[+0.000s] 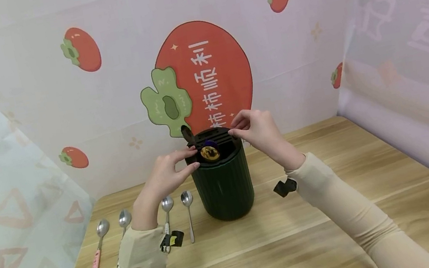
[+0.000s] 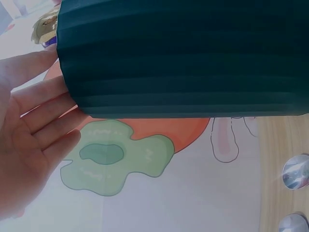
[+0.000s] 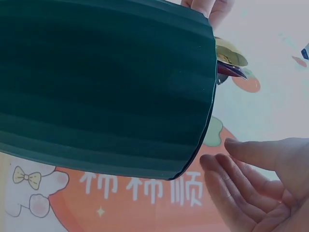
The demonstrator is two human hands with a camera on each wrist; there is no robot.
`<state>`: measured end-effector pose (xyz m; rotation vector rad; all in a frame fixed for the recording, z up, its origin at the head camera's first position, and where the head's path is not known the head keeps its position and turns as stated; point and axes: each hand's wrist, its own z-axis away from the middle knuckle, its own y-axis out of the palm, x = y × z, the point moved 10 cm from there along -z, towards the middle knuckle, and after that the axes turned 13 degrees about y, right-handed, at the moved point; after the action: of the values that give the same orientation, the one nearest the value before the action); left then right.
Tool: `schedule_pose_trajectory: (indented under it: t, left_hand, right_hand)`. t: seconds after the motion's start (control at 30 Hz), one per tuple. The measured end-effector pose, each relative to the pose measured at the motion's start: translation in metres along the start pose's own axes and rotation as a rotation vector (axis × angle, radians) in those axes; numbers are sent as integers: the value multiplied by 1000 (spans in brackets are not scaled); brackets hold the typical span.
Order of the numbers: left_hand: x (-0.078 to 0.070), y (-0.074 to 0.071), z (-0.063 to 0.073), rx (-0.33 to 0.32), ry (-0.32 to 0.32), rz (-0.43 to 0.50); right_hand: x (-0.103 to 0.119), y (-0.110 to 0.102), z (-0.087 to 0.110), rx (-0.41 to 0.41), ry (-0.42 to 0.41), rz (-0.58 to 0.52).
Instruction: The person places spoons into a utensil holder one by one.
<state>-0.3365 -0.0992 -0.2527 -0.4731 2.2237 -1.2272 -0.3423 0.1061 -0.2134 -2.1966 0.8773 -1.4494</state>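
Note:
A dark green ribbed utensil holder (image 1: 226, 189) stands upright on the table, with a black slotted insert (image 1: 219, 138) in its top. The heads of a gold spoon (image 1: 210, 154), a purple one (image 1: 212, 143) and a black one (image 1: 187, 134) stick up from it. At the left of the rim is my left hand (image 1: 163, 175), its extended fingers (image 2: 43, 94) touching the edge. My right hand (image 1: 263, 134) hovers by the right side of the rim; in the right wrist view its relaxed fingers (image 3: 241, 186) hold nothing and stand just off the holder.
Left of the holder lie several spoons in a row, among them a pink-handled spoon (image 1: 97, 255) and a plain metal spoon (image 1: 189, 215). Behind the wooden table (image 1: 333, 170) hangs a cloth backdrop (image 1: 126, 73) printed with persimmons; more cloth hangs at both sides.

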Motion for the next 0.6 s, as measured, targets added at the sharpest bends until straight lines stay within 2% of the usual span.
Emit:
schedule_pose_trajectory:
  t: [0.6]
  left_hand:
    - [-1,0,2,-13,-5,14]
  right_hand:
    - [-14,-4,4,39,-30,32]
